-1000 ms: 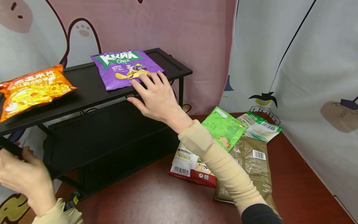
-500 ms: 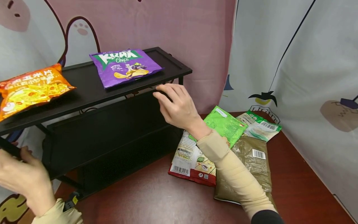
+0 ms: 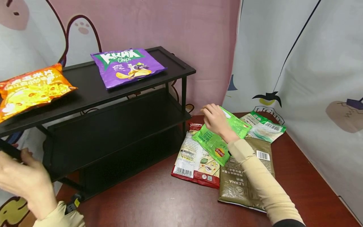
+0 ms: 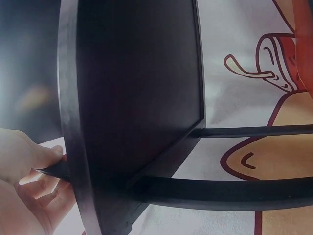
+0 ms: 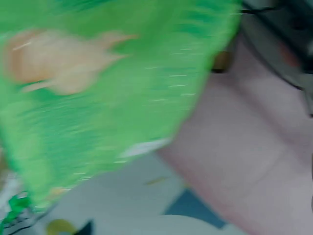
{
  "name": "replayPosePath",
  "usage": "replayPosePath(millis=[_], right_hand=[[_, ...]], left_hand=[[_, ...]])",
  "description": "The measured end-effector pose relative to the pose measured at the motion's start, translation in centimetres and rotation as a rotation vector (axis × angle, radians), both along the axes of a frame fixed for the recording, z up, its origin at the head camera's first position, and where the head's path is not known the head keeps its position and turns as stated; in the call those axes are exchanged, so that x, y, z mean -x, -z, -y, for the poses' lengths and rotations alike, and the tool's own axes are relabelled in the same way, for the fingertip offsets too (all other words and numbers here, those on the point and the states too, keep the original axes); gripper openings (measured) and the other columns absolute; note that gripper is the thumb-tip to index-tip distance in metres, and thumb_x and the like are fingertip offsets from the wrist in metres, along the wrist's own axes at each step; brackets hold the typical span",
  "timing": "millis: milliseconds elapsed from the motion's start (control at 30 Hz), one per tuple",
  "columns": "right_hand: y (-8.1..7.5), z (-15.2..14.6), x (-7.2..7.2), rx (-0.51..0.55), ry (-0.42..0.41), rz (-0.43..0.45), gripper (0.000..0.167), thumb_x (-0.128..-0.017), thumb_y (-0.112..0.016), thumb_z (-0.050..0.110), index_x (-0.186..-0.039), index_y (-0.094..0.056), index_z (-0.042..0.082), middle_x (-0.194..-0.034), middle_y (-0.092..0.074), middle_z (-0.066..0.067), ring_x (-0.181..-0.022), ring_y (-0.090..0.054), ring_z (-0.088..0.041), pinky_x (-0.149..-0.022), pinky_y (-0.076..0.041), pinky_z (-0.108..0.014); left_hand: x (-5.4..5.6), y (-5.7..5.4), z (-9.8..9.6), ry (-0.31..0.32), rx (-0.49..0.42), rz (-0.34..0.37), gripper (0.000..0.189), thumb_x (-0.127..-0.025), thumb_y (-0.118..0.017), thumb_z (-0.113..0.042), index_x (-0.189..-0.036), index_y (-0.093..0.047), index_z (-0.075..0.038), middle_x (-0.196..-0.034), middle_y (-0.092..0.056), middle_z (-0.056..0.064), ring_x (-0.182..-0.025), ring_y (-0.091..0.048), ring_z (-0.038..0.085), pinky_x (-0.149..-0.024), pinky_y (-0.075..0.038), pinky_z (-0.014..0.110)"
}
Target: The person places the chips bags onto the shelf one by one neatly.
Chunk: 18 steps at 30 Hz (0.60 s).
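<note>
My left hand (image 3: 25, 179), at the left edge of the head view, grips a post of the black shelf rack (image 3: 113, 135). In the left wrist view the left hand (image 4: 24, 186) has its thumb and fingers round that dark post (image 4: 56, 170). Over the green chip bag (image 3: 211, 143) hovers my right hand (image 3: 216, 119), fingers loosely bent, with nothing seen in them. That green bag (image 5: 127, 98) fills much of the blurred right wrist view, where the hand is out of sight. A purple chip bag (image 3: 127, 67) and an orange snack bag (image 3: 34, 90) lie on the top shelf.
Beneath and beside the green bag lie a red-and-white bag (image 3: 190, 157), a brown bag (image 3: 241, 186) and a green-white bag (image 3: 265, 127). They rest on the red-brown table (image 3: 147, 201). Printed cloth (image 3: 210, 47) hangs behind the rack.
My right hand has left the purple bag on the top shelf and moved right and down to the green bag. The left hand has stayed at the post.
</note>
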State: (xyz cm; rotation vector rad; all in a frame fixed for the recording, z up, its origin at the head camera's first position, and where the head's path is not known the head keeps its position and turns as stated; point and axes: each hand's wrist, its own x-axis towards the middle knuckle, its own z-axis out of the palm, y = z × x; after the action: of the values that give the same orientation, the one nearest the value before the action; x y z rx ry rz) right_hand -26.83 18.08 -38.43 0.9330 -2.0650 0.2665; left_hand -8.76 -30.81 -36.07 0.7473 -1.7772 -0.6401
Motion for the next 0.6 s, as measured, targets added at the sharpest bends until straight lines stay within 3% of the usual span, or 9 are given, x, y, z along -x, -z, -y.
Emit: replayPosePath(millis=[233,433,533,600], right_hand=[[3.2,-3.3,1.6,-0.214,0.114,0.307,0.029,-0.08,-0.051,-0.001,-0.104,-0.064,0.008,-0.102,-0.065,-0.01,-0.096,-0.056,-0.031,-0.081,-0.044,-0.044],[3.9,-4.8,2.0,-0.46,0.214,0.534,0.051,-0.081,-0.06,0.002,-0.132,-0.053,0.007,-0.133,-0.056,-0.014,-0.126,-0.048,-0.037,-0.105,-0.036,-0.054],[4.0,-5.2,2.1,-0.534,0.238,0.635,0.062,-0.083,-0.058,-0.004,-0.142,-0.043,0.009,-0.145,-0.046,-0.014,-0.137,-0.037,-0.039,-0.11,-0.028,-0.057],[4.2,-5.4,2.1,-0.551,0.237,0.646,0.059,-0.085,-0.055,-0.006,-0.141,-0.045,0.008,-0.145,-0.046,-0.015,-0.136,-0.037,-0.04,-0.11,-0.028,-0.057]], left_hand=[[0.0,-0.1,-0.1,-0.004,0.011,-0.024,0.043,-0.094,-0.051,-0.033,-0.132,-0.055,-0.014,-0.136,-0.052,0.018,-0.127,-0.043,0.043,-0.108,-0.026,0.052],[0.0,0.0,0.0,-0.01,0.036,-0.024,0.042,-0.094,-0.051,-0.032,-0.13,-0.055,-0.012,-0.136,-0.052,0.017,-0.125,-0.043,0.045,-0.106,-0.028,0.054],[0.1,0.0,0.0,-0.012,0.034,-0.025,0.04,-0.094,-0.051,-0.031,-0.127,-0.057,-0.009,-0.133,-0.053,0.019,-0.122,-0.044,0.046,-0.104,-0.029,0.056],[0.1,0.0,0.0,-0.013,0.036,-0.021,0.039,-0.094,-0.05,-0.031,-0.123,-0.058,-0.005,-0.126,-0.055,0.023,-0.118,-0.046,0.048,-0.1,-0.03,0.057]])
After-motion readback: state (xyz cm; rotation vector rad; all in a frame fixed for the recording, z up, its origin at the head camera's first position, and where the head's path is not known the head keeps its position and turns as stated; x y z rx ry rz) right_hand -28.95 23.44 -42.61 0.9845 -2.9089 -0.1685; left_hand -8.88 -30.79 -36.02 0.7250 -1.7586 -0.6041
